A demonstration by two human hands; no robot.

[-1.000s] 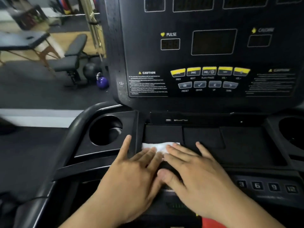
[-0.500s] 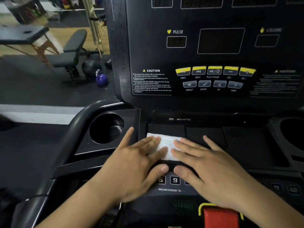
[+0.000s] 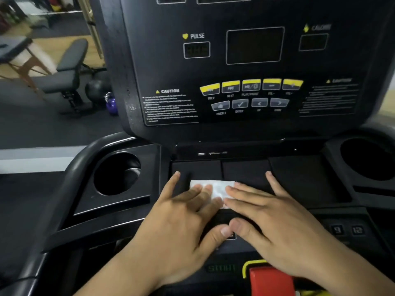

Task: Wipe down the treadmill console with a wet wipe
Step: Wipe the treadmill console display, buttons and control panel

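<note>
Left grip [image 3: 181, 227], right grip [image 3: 284, 227] on wipe [image 3: 215, 186], thumbs [image 3: 224, 231] closer

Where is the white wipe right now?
In the head view, the wet wipe lies on the console's flat tray, under the fingertips of the left hand and right hand, just right of the left cup holder.

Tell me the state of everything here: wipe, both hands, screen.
wipe, spread flat on the tray, under both hands' fingertips.
left hand, open, fingers pressing the wipe.
right hand, open, fingers pressing the wipe.
screen, dark.
</note>
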